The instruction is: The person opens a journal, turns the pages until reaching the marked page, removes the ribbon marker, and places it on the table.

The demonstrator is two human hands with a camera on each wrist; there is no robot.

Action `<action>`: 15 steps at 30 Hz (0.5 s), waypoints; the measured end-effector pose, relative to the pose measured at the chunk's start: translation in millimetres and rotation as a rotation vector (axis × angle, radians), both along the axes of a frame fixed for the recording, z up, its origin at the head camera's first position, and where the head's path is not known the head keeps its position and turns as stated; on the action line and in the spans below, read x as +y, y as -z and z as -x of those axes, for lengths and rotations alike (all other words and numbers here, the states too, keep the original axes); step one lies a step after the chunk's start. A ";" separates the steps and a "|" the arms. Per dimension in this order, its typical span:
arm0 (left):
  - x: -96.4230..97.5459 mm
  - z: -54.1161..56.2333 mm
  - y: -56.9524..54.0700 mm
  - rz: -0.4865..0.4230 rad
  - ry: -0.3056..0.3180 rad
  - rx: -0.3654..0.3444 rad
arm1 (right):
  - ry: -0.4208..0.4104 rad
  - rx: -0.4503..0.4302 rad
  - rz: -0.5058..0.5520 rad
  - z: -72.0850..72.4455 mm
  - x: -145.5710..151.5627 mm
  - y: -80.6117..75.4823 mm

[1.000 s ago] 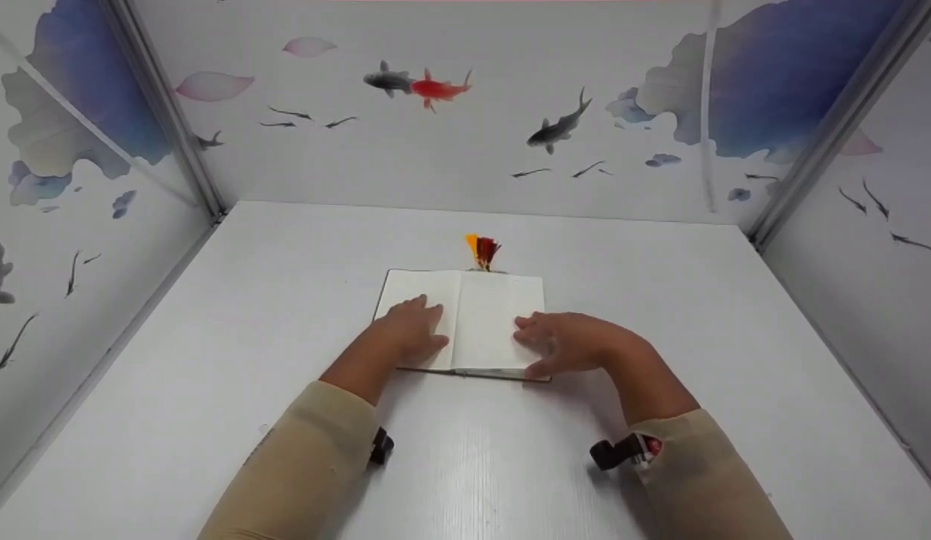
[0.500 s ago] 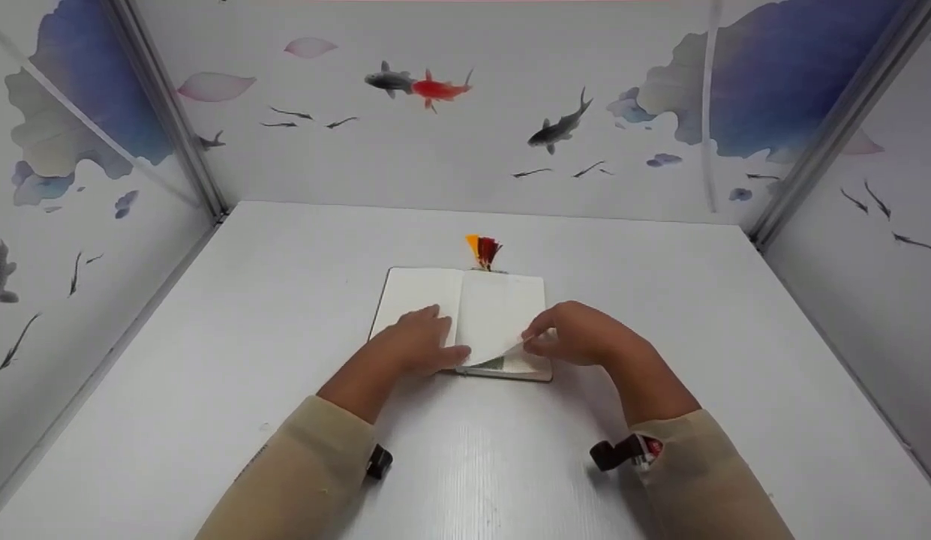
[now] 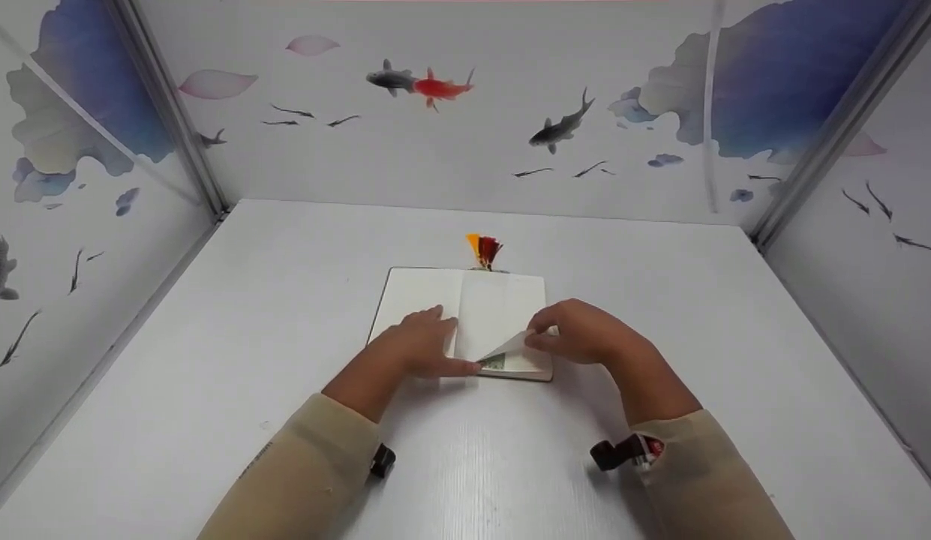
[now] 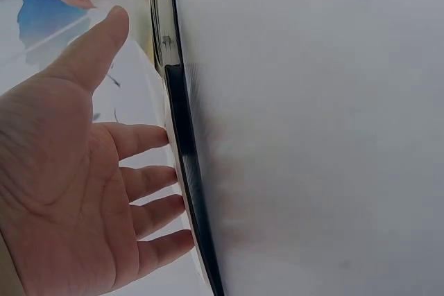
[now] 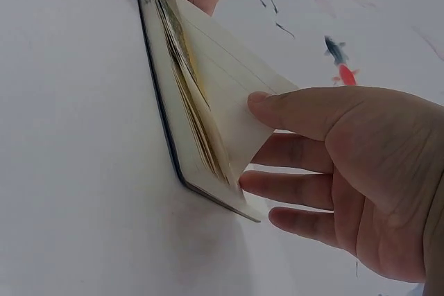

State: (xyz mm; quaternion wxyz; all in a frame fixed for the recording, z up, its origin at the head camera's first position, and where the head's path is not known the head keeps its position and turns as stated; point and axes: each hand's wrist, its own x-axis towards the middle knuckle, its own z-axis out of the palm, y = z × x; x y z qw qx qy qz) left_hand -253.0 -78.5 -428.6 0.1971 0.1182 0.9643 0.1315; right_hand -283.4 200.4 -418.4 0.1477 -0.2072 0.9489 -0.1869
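An open notebook (image 3: 491,300) with blank cream pages and a dark cover lies on the white table. My left hand (image 3: 424,343) rests its straight fingers on the left page, its thumb stretched across to the near edge of the right page. My right hand (image 3: 585,331) pinches the near right corner of the right page (image 5: 229,74) between thumb and fingers, and that corner is bent up. Beneath it a greenish printed patch (image 3: 495,363) shows. The right wrist view shows several page edges (image 5: 194,112) fanned under the raised leaf.
A yellow and dark red tassel (image 3: 486,250) sticks out past the notebook's far edge. White table (image 3: 465,465) surrounds the notebook. Walls painted with fish (image 3: 559,131) and leaf shapes stand at the back and both sides.
My right hand has gone from lying on the right page to pinching and lifting its near corner. The left hand has slid slightly right, its thumb reaching onto the right page.
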 end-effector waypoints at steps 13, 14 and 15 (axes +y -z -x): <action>4.5 2.0 1.9 -0.009 -0.022 0.021 | -0.017 0.104 0.087 -2.9 0.4 -7.9; 5.3 1.9 1.9 -0.015 -0.030 0.028 | -0.015 0.115 0.096 -3.1 -0.8 -8.3; 5.9 1.9 1.8 -0.023 -0.042 0.034 | -0.021 0.131 0.106 -3.2 -1.8 -8.3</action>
